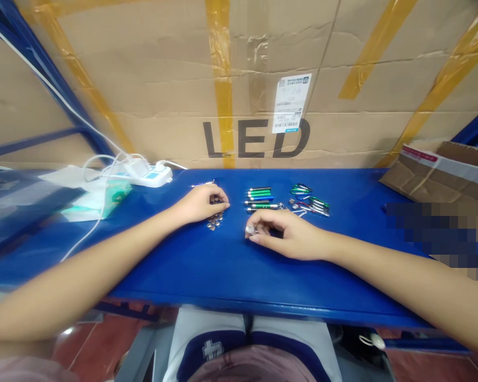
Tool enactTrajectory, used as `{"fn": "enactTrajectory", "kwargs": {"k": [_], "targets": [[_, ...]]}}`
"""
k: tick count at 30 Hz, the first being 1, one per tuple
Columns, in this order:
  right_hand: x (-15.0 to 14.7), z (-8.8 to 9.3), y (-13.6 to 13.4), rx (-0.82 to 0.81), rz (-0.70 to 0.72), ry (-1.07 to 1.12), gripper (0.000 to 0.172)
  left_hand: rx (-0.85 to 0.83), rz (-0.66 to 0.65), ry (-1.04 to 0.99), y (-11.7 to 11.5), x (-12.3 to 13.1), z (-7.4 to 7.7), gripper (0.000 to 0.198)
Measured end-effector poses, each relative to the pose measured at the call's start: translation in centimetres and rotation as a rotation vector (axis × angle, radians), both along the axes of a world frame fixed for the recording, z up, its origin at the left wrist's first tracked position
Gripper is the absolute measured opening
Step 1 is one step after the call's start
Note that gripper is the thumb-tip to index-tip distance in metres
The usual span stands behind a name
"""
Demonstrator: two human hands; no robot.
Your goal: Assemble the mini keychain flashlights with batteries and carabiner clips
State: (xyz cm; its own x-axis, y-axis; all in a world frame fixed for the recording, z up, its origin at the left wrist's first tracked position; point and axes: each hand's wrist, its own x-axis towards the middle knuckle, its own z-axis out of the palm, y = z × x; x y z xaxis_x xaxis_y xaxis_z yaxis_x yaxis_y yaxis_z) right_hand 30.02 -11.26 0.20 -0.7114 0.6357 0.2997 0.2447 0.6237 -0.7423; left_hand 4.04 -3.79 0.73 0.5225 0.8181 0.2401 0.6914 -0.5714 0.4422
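My left hand (207,202) is curled over a small pile of shiny round discs (214,222) that look like button cells. Its thumb and fingertips come together, and whatever they pinch is hidden. Between the fingers and thumb of my right hand (281,231) is a small silver piece with a round, pale end (250,229); the rest of it is covered. Just beyond that hand lies a row of slim green, blue and black metal tubes (259,195). Several coloured carabiner clips (301,189) lie to their right, near thin silver-and-green rods (319,207).
A large cardboard box (163,95) marked LED stands behind the blue table (207,270). At left are a white power strip (159,176) with cables and a tissue pack (99,200). An open carton (434,172) sits at right, beside a blurred-out patch.
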Motion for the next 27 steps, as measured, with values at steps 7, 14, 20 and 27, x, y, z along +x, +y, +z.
{"fn": "enactTrajectory", "kwargs": {"k": [7, 14, 20, 27], "targets": [[0.0, 0.0, 0.0, -0.033, -0.005, 0.013, 0.017, -0.084, 0.0, -0.184, -1.0, 0.8, 0.7, 0.022], [-0.1, -0.4, 0.4, -0.056, 0.001, 0.051, 0.016, -0.446, -0.176, -0.55, -4.0, 2.6, 2.4, 0.025], [-0.1, -0.6, 0.5, -0.04, 0.015, 0.056, 0.014, -0.422, -0.341, -0.49, -5.0, 3.0, 2.3, 0.016], [-0.1, -0.5, 0.5, -0.049, 0.014, 0.047, 0.016, -0.326, -0.294, -0.428, -5.1, 2.9, 2.4, 0.017]]}}
